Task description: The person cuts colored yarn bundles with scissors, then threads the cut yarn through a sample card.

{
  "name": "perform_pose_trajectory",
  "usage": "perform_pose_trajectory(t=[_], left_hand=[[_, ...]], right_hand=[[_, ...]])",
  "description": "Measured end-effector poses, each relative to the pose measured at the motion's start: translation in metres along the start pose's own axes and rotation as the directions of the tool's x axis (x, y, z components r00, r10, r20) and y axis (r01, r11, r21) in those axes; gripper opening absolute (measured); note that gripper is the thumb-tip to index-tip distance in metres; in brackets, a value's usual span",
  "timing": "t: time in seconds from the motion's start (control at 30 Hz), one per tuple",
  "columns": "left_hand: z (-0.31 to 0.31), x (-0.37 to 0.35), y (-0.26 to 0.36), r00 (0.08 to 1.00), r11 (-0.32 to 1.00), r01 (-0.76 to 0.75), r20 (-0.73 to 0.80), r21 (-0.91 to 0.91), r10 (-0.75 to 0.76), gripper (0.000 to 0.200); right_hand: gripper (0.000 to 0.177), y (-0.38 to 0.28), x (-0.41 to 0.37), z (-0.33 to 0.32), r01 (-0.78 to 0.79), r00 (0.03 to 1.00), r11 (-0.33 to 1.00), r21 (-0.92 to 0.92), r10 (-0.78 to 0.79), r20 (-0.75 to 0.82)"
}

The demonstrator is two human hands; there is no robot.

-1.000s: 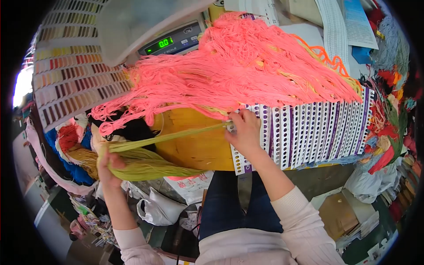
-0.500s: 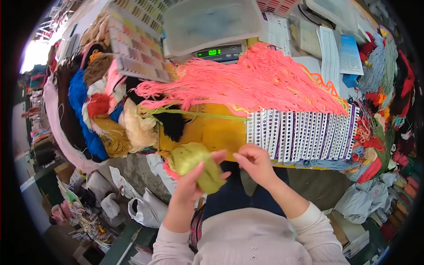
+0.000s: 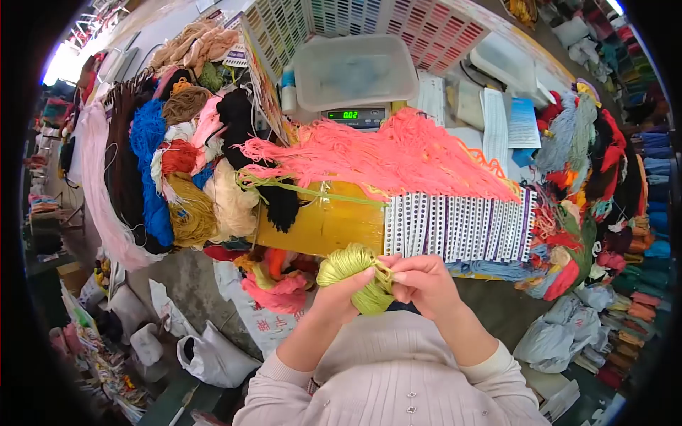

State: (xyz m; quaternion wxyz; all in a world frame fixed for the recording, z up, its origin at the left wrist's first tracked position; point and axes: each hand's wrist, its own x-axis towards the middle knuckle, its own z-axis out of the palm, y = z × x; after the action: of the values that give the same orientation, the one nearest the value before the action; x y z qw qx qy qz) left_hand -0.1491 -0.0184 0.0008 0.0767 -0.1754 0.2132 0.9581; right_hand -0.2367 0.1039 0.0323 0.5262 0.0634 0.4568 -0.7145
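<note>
My left hand is closed around a green skein of thread, held up in front of my body near the table's front edge. With thumb and fingers pinched together, my right hand grips a strand or loop at the skein's right side. Beyond both hands lies a long bundle of coral-pink thread, spread across the table. To the right of the skein, a row of white punched cards rests partly under the pink bundle. A few light-green strands stretch over the yellow tabletop.
A digital scale reading 0.02 carries a clear plastic tub. Colour-sample boards stand behind it. Heaps of coloured yarn lie on the left, with more yarn on the right. Below sit a white bag and a plastic bag.
The skein has moved right and turned in my left hand. My right hand, apart from it before, now pinches its right side. The view has shifted, and the scale reading changed from 0.01.
</note>
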Motion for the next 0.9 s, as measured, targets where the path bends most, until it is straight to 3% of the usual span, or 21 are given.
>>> perform_pose_trajectory(t=[0.17,0.27,0.37,0.47,0.63,0.73,0.9], left_hand=[[0.007,-0.008,-0.002,0.999,0.986,0.047,0.03,-0.158,-0.043,0.042],[0.012,-0.009,0.0,0.997,0.998,0.017,0.079,-0.063,-0.012,0.039],[0.021,-0.011,0.005,0.999,0.994,0.006,0.047,-0.113,-0.001,0.032],[0.022,-0.009,0.007,0.993,0.985,0.036,0.12,-0.171,-0.015,0.029],[0.016,-0.008,0.001,1.0,0.996,0.019,-0.01,-0.084,-0.02,0.035],[0.016,-0.009,0.001,0.997,0.99,0.043,-0.051,-0.133,-0.05,0.024],[0.021,-0.01,-0.003,0.994,0.99,-0.012,-0.112,-0.141,-0.004,0.018]], right_hand=[[0.012,-0.014,-0.015,0.013,-0.01,1.0,0.999,-0.047,0.01,0.002],[0.01,-0.016,-0.019,0.02,0.025,1.0,0.984,-0.174,-0.027,-0.014],[0.009,-0.017,-0.022,0.024,0.049,0.997,0.969,-0.242,-0.06,-0.04],[0.008,-0.016,-0.023,0.023,0.085,0.993,0.962,-0.258,-0.103,-0.056],[0.008,-0.015,-0.022,0.024,0.162,0.983,0.969,-0.188,-0.175,-0.056],[0.009,-0.016,-0.023,0.018,0.041,0.999,0.998,-0.05,-0.042,-0.025],[0.011,-0.015,-0.023,0.028,0.099,0.982,0.959,-0.267,-0.137,-0.128]])
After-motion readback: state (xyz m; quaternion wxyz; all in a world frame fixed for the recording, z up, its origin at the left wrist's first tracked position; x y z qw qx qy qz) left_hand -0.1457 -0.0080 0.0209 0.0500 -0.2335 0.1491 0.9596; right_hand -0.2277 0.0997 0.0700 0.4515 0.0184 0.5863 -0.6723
